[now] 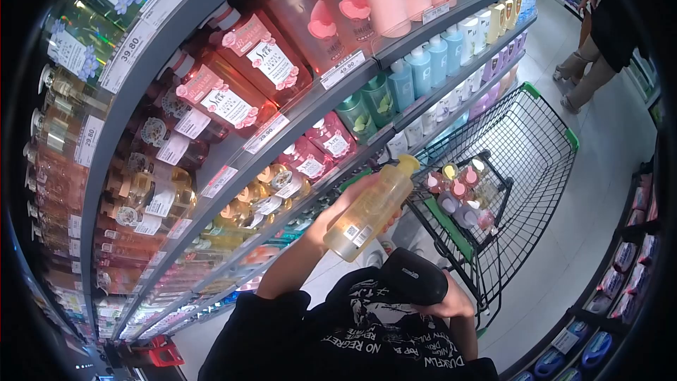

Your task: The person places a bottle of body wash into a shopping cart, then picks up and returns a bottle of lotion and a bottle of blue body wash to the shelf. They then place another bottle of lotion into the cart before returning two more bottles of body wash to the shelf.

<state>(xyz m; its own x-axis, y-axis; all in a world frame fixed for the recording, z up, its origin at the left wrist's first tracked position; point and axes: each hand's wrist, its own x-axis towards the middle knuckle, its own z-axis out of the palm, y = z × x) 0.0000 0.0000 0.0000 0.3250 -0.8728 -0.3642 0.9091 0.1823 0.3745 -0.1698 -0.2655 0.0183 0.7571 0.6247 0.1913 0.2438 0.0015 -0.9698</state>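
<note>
My left hand [357, 192] is wrapped round a clear yellow pump bottle [377, 206], held tilted with its yellow top toward the cart. A white label with a square code and a barcode [357, 234] faces up near the bottle's base. My right hand [451, 301] grips a black handheld barcode scanner [411, 276] close to my chest. The scanner's head is just below the bottle's base, apart from it. Part of my right fingers is hidden beneath the scanner.
A shopping cart [546, 204] stands ahead, with several bottles [462, 189] in its near part. Shelves of pump bottles [282, 63] with price tags [343, 70] curve along the left. Packaged goods [624, 257] line the right shelf. A person [599, 35] stands in the far aisle.
</note>
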